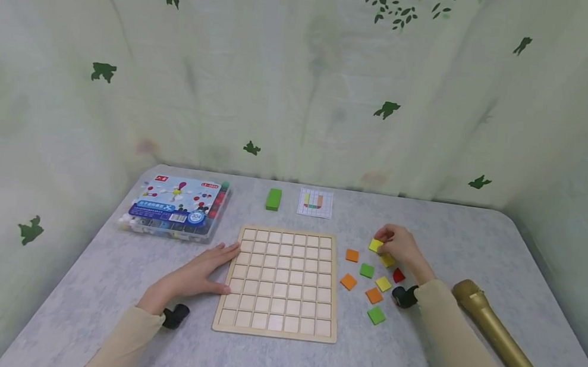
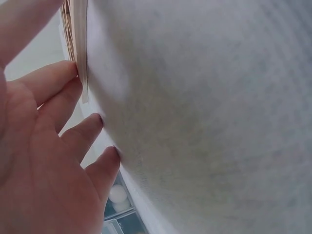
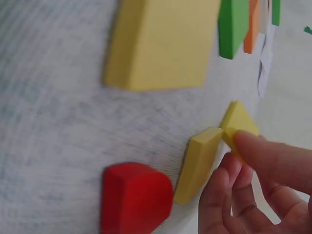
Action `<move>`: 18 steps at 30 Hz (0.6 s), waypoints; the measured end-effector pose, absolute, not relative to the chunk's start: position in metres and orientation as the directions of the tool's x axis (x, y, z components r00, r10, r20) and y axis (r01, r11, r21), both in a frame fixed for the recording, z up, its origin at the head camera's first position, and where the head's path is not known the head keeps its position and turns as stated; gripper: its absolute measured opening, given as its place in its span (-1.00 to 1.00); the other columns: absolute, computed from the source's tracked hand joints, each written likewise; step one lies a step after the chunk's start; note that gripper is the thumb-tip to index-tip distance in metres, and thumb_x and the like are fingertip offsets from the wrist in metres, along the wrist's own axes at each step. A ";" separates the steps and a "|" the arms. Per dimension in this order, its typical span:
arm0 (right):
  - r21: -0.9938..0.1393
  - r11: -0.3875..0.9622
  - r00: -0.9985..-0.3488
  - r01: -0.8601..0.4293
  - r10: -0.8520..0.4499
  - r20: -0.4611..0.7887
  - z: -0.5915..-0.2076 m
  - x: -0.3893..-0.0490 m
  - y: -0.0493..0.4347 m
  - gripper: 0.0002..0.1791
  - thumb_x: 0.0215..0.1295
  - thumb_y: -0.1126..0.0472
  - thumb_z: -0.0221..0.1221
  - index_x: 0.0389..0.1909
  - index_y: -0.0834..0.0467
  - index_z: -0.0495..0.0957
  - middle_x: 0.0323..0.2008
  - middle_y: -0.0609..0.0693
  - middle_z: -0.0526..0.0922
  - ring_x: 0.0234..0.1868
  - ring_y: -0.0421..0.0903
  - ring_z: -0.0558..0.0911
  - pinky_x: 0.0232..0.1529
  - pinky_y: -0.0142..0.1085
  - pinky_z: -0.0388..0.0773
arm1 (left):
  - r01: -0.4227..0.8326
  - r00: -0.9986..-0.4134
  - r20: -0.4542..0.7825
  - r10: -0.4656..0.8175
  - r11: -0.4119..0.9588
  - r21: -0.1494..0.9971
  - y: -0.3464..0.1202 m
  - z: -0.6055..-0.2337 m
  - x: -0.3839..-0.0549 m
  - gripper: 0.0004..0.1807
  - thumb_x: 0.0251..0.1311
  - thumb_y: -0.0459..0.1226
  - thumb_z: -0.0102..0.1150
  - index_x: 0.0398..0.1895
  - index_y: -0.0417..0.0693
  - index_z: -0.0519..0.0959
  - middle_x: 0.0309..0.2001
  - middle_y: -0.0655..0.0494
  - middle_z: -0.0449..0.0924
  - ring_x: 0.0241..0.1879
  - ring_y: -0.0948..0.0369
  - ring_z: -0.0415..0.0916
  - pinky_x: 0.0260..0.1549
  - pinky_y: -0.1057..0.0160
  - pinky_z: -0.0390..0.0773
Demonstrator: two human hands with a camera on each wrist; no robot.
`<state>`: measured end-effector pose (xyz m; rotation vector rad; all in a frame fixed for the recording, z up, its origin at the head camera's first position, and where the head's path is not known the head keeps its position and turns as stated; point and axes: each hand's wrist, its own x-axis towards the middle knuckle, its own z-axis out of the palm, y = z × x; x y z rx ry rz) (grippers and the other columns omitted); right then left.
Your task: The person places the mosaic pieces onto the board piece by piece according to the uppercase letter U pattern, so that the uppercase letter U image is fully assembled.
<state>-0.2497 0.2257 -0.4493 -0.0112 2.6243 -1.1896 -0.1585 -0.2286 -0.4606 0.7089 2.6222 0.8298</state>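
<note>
My left hand (image 1: 197, 274) has its fingers spread, with fingertips and thumb touching the left edge of a wooden grid board (image 1: 275, 333). In the left wrist view, two fingertips meet the board's side and the others rest on the tabletop. Right of the board, my right hand (image 1: 401, 246) pinches a yellow square tile (image 3: 239, 118) between thumb and fingers. A second yellow tile (image 3: 199, 163) sits right beside that one, under the hand. Closer to the wrist are a red tile with a rounded side (image 3: 136, 197) and another yellow tile (image 1: 383, 284).
Orange tiles (image 1: 352, 255) and green tiles (image 1: 367, 270) lie between board and right hand. Behind the board are a green block (image 1: 273, 199) and a pattern card (image 1: 315, 211). A clear plastic case (image 1: 178, 207) stands at left, a gold microphone (image 1: 510, 350) at right.
</note>
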 end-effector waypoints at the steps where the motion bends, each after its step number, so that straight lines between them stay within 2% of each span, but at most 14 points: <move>1: -0.750 0.651 -0.963 0.115 -0.113 -0.246 -0.449 -0.250 0.226 -0.77 0.18 0.48 0.16 -0.13 0.32 0.51 -0.19 0.20 0.52 -0.26 0.07 0.52 -0.21 -0.19 0.55 | 0.367 -0.832 -0.129 0.540 0.709 0.602 -0.229 -0.461 -0.158 -0.02 0.12 0.00 0.31 0.47 -0.24 0.06 0.47 -0.15 -0.04 0.42 -0.23 -0.22 0.30 -0.28 -0.10; 5: -0.771 0.612 -0.946 0.177 -0.109 -0.304 -0.448 -0.252 0.224 -0.77 0.28 0.40 0.12 -0.06 0.27 0.53 -0.12 0.18 0.52 -0.22 0.06 0.51 -0.14 -0.22 0.51 | 0.365 -0.831 -0.131 0.541 0.708 0.605 -0.228 -0.461 -0.158 -0.02 0.11 -0.01 0.32 0.47 -0.25 0.06 0.47 -0.15 -0.04 0.42 -0.22 -0.23 0.31 -0.27 -0.11; 9: -0.786 0.602 -0.940 0.138 -0.170 -0.295 -0.445 -0.254 0.220 -0.76 0.31 0.33 0.14 -0.03 0.26 0.55 -0.08 0.17 0.54 -0.18 0.05 0.51 -0.10 -0.23 0.53 | 0.356 -0.833 -0.138 0.536 0.710 0.607 -0.228 -0.461 -0.158 -0.03 0.12 -0.03 0.32 0.47 -0.25 0.05 0.48 -0.15 -0.05 0.43 -0.22 -0.23 0.32 -0.26 -0.12; 18: -0.856 0.509 -0.900 0.097 -0.322 -0.293 -0.435 -0.255 0.187 -0.78 0.28 0.34 0.17 -0.08 0.32 0.55 -0.20 0.13 0.55 -0.23 -0.02 0.54 -0.11 -0.27 0.57 | 0.345 -0.835 -0.144 0.531 0.709 0.616 -0.228 -0.461 -0.158 -0.02 0.12 -0.01 0.31 0.47 -0.24 0.05 0.48 -0.15 -0.06 0.43 -0.21 -0.25 0.31 -0.27 -0.13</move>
